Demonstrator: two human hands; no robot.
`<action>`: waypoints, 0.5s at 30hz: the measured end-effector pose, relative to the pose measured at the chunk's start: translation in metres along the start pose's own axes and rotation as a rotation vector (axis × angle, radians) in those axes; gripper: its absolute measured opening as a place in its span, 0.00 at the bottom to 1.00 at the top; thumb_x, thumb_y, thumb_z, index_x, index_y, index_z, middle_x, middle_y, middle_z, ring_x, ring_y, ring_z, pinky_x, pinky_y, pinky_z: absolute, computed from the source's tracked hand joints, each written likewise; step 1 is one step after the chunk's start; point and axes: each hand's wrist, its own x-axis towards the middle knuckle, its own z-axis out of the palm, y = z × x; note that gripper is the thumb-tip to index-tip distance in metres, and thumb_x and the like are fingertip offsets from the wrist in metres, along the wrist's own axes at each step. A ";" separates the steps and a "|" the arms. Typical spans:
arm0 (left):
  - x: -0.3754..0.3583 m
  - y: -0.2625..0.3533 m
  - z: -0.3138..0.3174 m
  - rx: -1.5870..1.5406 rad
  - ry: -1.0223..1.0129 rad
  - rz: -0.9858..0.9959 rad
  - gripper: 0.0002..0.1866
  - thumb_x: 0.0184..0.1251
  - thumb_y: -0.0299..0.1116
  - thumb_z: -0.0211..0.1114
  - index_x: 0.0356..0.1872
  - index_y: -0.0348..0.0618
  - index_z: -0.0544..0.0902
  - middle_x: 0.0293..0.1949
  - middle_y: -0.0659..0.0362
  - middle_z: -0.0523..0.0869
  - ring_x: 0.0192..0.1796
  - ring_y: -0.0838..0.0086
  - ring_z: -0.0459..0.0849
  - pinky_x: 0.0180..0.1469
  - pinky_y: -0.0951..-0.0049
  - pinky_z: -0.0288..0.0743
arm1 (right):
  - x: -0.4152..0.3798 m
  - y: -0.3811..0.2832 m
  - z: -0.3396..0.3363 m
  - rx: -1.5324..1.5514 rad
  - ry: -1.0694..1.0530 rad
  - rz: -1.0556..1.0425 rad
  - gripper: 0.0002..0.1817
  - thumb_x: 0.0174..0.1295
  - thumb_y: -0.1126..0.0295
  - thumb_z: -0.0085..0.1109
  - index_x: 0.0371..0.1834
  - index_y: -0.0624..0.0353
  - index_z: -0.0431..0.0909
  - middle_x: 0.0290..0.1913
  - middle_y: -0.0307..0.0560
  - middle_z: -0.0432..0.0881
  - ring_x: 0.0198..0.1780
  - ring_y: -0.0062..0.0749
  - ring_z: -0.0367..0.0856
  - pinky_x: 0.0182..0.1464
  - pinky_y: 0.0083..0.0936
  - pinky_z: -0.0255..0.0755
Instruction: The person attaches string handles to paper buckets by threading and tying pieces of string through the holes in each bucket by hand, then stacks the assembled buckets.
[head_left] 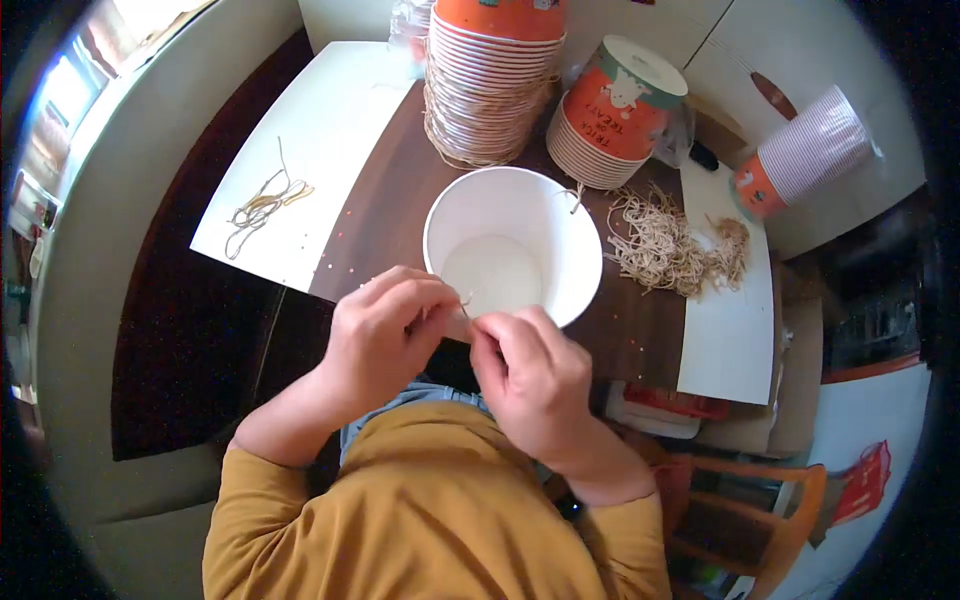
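Observation:
A white paper bucket (pixel 568 255) stands at the table's near edge with its mouth facing me. Over its near rim, my left hand (pixel 385 318) pinches a thin beige cord (pixel 466 302). Just to the right, the fingers of my right hand (pixel 537 365) are closed on the same cord, close against the rim. Another short end of cord (pixel 577 196) pokes through the bucket wall at the far right. The outside of the bucket is hidden from this angle.
Behind stands a tall stack of buckets with cord handles (pixel 490 95). Beside it is an upside-down orange stack (pixel 610 115). A pile of cords (pixel 660 240) lies to the right, a few loose cords (pixel 268 205) to the left. More wrapped buckets (pixel 805 150) lean at the far right.

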 end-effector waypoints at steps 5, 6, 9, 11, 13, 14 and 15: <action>-0.018 -0.006 0.016 -0.047 0.115 -0.010 0.08 0.55 0.19 0.69 0.34 0.37 0.80 0.32 0.55 0.86 0.34 0.70 0.85 0.37 0.75 0.79 | -0.021 0.000 0.030 0.019 0.089 0.053 0.08 0.56 0.78 0.61 0.40 0.62 0.76 0.30 0.47 0.76 0.25 0.39 0.80 0.26 0.30 0.74; -0.025 -0.011 0.020 -0.255 0.128 -0.193 0.07 0.57 0.19 0.68 0.35 0.36 0.80 0.33 0.56 0.86 0.35 0.73 0.85 0.38 0.77 0.79 | -0.022 0.003 0.033 -0.029 0.114 0.033 0.09 0.56 0.77 0.61 0.40 0.62 0.76 0.30 0.47 0.77 0.25 0.39 0.80 0.26 0.30 0.74; -0.035 -0.019 0.029 -0.781 0.163 -0.588 0.05 0.64 0.21 0.65 0.38 0.32 0.79 0.36 0.57 0.86 0.38 0.78 0.84 0.42 0.80 0.80 | -0.023 0.015 0.043 -0.195 0.150 -0.011 0.09 0.56 0.75 0.61 0.39 0.60 0.76 0.30 0.44 0.77 0.24 0.36 0.79 0.26 0.30 0.73; -0.034 -0.020 0.032 -0.942 0.207 -0.715 0.05 0.63 0.22 0.65 0.38 0.33 0.79 0.35 0.56 0.86 0.38 0.77 0.84 0.42 0.79 0.80 | -0.025 0.020 0.051 -0.285 0.117 -0.017 0.08 0.56 0.74 0.61 0.39 0.60 0.76 0.29 0.44 0.76 0.25 0.36 0.78 0.27 0.31 0.73; -0.033 -0.020 0.033 -1.171 0.249 -0.832 0.05 0.63 0.23 0.66 0.37 0.34 0.79 0.35 0.54 0.86 0.37 0.75 0.85 0.42 0.76 0.80 | -0.024 0.026 0.062 -0.278 0.109 -0.012 0.08 0.56 0.74 0.60 0.38 0.58 0.77 0.28 0.43 0.75 0.25 0.37 0.78 0.27 0.32 0.72; -0.032 -0.020 0.032 -1.191 0.250 -0.870 0.05 0.63 0.23 0.65 0.37 0.35 0.78 0.35 0.54 0.86 0.37 0.74 0.84 0.42 0.74 0.80 | -0.020 0.028 0.066 -0.186 0.109 -0.008 0.08 0.55 0.75 0.60 0.38 0.59 0.77 0.28 0.44 0.75 0.26 0.39 0.78 0.28 0.33 0.72; -0.032 -0.021 0.031 -1.210 0.250 -0.910 0.04 0.64 0.23 0.64 0.37 0.36 0.78 0.35 0.54 0.85 0.36 0.73 0.84 0.42 0.72 0.80 | -0.017 0.030 0.070 -0.093 0.110 -0.002 0.08 0.55 0.75 0.60 0.38 0.59 0.77 0.28 0.44 0.75 0.26 0.40 0.78 0.28 0.33 0.73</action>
